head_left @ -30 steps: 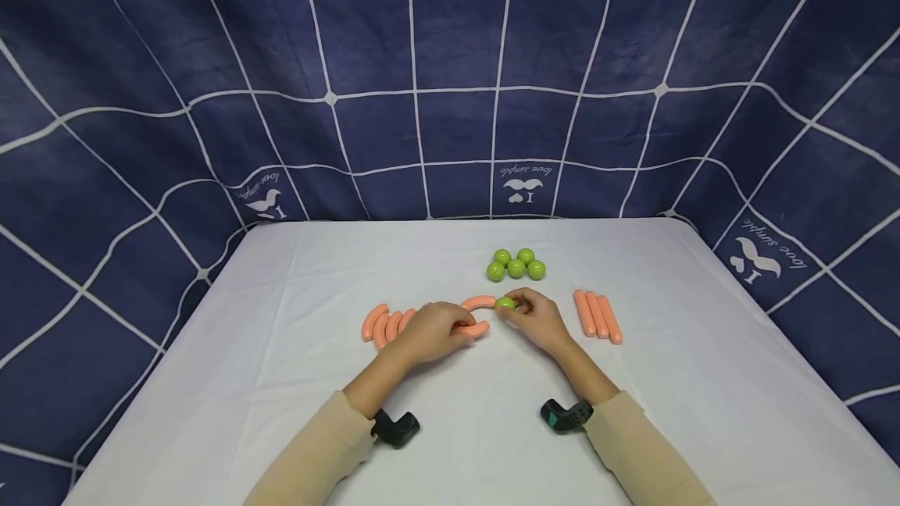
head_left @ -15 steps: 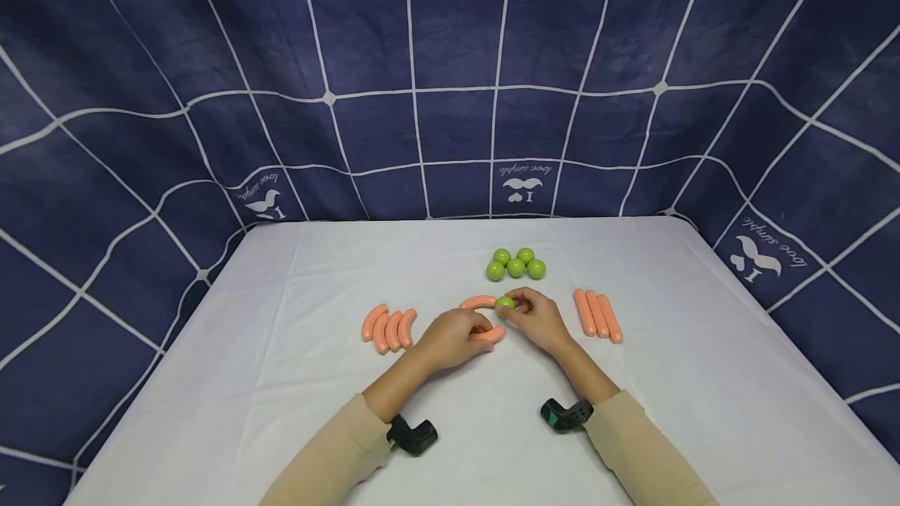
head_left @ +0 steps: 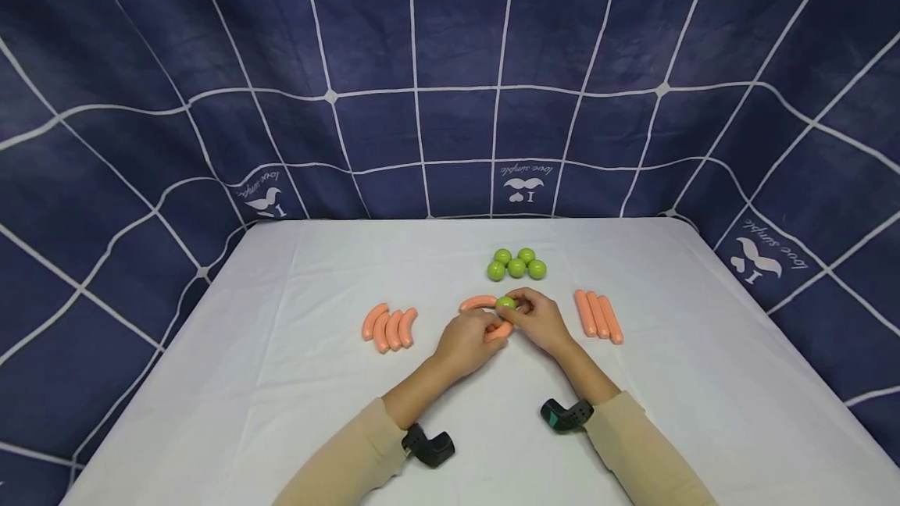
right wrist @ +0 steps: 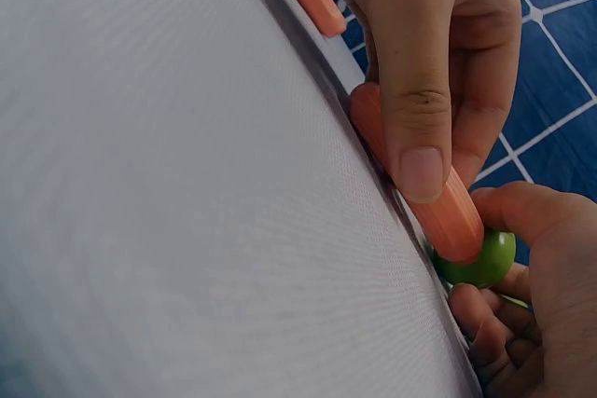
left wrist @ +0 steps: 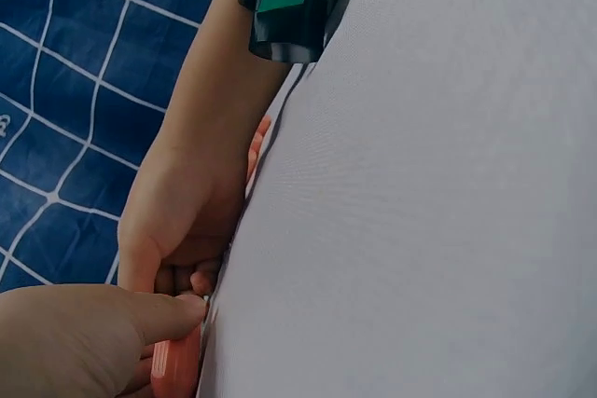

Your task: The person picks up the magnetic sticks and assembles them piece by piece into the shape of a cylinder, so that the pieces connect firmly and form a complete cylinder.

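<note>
My left hand pinches a curved orange-pink sausage between thumb and fingers, low over the white cloth. The sausage's free end reaches the green ball, overlapping it in the right wrist view. Fingers of my right hand hold that ball from its right side. Another curved sausage lies just behind my left hand, one end against the ball. In the left wrist view, the held sausage shows below my left thumb, while the ball is hidden there.
Several curved sausages lie side by side on the left. Straight sausages form a row on the right. A cluster of green balls sits farther back. White cloth covers the table, with a dark blue checked curtain around it.
My left hand has moved right with the curved sausage, bringing its end up to the green ball. My right hand has stayed in place holding the ball.
</note>
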The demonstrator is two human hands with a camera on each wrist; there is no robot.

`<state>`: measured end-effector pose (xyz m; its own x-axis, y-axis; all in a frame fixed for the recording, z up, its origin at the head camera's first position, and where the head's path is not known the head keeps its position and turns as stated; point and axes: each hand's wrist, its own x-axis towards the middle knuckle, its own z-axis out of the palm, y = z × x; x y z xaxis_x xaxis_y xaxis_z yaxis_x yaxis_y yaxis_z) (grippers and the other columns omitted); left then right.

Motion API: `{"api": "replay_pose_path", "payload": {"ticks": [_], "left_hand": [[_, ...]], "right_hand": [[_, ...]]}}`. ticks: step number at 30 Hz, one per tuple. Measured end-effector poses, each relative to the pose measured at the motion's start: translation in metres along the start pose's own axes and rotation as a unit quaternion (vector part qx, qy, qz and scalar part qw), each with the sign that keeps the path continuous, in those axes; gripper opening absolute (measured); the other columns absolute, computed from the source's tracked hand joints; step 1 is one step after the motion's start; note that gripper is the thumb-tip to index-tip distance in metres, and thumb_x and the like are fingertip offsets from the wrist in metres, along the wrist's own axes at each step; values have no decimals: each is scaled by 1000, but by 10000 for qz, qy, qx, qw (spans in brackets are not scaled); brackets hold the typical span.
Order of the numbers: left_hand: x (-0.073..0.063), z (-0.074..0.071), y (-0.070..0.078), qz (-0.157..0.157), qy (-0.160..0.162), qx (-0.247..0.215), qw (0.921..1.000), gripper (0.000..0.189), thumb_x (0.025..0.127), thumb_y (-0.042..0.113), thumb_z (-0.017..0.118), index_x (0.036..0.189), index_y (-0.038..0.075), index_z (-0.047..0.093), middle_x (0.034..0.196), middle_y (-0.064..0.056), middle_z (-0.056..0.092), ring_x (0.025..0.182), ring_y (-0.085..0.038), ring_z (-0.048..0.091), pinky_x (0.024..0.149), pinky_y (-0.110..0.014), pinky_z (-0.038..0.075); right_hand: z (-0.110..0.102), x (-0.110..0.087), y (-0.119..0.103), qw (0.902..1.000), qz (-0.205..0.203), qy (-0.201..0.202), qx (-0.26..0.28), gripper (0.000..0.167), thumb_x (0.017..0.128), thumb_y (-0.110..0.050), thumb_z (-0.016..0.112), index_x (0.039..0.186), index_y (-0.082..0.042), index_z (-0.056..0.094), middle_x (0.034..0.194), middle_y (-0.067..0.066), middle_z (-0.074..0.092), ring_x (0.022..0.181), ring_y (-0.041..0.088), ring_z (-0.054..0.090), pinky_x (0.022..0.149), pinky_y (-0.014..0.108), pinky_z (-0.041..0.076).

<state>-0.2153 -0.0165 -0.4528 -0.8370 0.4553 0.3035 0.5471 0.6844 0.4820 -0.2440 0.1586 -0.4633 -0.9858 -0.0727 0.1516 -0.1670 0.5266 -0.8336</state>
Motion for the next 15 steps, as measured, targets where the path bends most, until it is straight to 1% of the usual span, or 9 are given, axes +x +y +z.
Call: {"api": "replay_pose_path", "payload": {"ticks": [4,9,15], "left_hand": [[-1,1,2,-126,97,-3,9999,18,82,23,80,93,11,73,74,7,55,67,-6,45,55,-22,34],[-2,1,1,-77,216,-70,9997,17,81,20,81,90,10,72,76,6,57,71,-7,48,57,-22,37],[-2,6,0,-22,292,-76,9995,16,81,21,80,85,11,68,72,8,49,70,-8,45,57,-21,35]], "right_hand": [[0,0,-1,10000,-21,-9,12,32,87,-25,75,109,-3,67,84,4,62,72,15,54,63,27,43],[1,0,-1,10000,13,-25,12,31,87,-25,75,109,-4,67,84,4,61,72,16,53,63,27,43],[1,0,0,10000,7,-8,3,31,87,-25,75,108,-4,67,81,3,60,70,15,52,61,27,41]]}}
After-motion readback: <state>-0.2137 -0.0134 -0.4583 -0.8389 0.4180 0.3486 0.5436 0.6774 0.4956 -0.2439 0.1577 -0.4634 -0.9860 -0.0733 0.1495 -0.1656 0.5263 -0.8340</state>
